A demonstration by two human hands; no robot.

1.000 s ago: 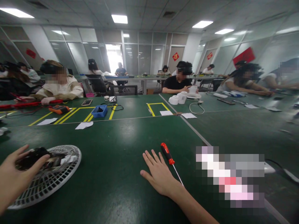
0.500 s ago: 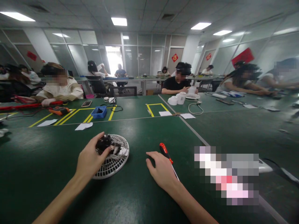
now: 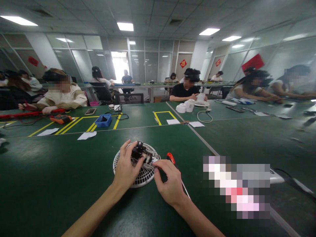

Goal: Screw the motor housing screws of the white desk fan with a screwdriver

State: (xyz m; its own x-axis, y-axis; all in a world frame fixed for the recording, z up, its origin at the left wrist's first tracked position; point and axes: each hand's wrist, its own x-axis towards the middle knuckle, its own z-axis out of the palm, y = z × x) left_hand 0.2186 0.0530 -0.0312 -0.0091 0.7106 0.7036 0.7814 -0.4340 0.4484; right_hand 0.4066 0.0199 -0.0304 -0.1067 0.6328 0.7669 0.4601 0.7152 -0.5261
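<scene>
Left hand (image 3: 124, 168) around black mechanism (image 3: 139, 151) — red sign (image 3: 183, 63), "福"

I face a long room under a grey tiled ceiling (image 3: 150, 11), where rectangular light panels (image 3: 125, 26) glow white and a dark vent (image 3: 175, 22) is set among them. Across from me, the far wall (image 3: 151, 62) is framed glass that faintly reflects the lights. A doorway (image 3: 119, 65) in it glares, washed out to white. To its right, a red diamond decoration (image 3: 183, 63) hangs beside a white pillar (image 3: 200, 54), and a larger red sheet (image 3: 253, 64) slants across the right side. Beyond my dark green, slightly glossy tabletop (image 3: 61, 184), a black chair (image 3: 100, 93) and another long table (image 3: 143, 86) stand on a greyish floor (image 3: 146, 94).
</scene>
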